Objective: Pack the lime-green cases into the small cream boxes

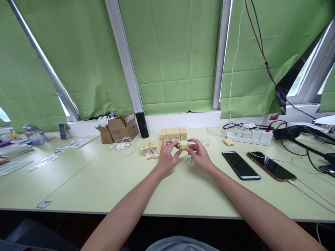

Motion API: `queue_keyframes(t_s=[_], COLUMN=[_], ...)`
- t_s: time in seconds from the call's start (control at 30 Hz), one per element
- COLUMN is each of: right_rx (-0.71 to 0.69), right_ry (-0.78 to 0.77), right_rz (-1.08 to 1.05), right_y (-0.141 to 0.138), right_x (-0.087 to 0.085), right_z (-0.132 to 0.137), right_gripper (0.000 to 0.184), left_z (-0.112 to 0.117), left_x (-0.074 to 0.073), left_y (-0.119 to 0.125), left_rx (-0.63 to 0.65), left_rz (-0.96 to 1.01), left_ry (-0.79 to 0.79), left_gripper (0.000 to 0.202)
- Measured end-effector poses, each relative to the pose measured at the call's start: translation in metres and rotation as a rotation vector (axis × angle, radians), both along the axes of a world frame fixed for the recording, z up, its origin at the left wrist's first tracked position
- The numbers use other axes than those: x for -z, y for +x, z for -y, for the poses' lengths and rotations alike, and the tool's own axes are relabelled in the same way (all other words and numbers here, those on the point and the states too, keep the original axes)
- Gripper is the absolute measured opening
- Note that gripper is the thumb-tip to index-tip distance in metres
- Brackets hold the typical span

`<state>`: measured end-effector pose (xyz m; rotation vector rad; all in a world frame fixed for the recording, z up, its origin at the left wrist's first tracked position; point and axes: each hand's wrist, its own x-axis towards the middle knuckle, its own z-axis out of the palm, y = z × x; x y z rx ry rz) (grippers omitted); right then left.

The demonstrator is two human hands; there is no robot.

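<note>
My left hand [166,155] and my right hand [199,153] meet over the middle of the pale green desk [104,177]. Both pinch a small yellow-green object [183,146] between their fingertips, the left from its left end, the right from its right end. Just behind them stands a row of several small cream boxes with green labels [173,134]. Two opened boxes of the same kind [150,149] lie flat to the left of my left hand.
Two phones [240,165] [270,166] lie face up at the right, one on a cable. A power strip with chargers [248,136], black headphones [298,134], a black cylinder [142,124], a brown carton [119,129] and a white cable [123,144] line the back.
</note>
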<state>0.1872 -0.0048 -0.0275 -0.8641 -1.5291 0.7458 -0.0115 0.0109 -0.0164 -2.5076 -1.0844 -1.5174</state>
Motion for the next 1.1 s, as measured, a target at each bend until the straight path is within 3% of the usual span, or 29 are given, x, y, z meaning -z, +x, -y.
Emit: queue_keyframes(t_s=[0.37, 0.7, 1.1], right_rx=[0.011, 0.071, 0.003], right_ry=[0.048, 0.089, -0.009], right_rz=[0.129, 0.119, -0.024], right_y=[0.0005, -0.0005, -0.0015], right_x=[-0.0017, 0.0018, 0.0], right_z=[0.0051, 0.0008, 0.0003], right_gripper=[0.054, 0.045, 0.042], left_z=[0.001, 0.0021, 0.0026], left_x=[-0.002, -0.0026, -0.0047], left_y=[0.0036, 0.0049, 0.0025], left_rx=[-0.025, -0.04, -0.032], left_rz=[0.078, 0.091, 0.051], left_ry=[-0.079, -0.132, -0.16], left_gripper=[0.013, 0.018, 0.034])
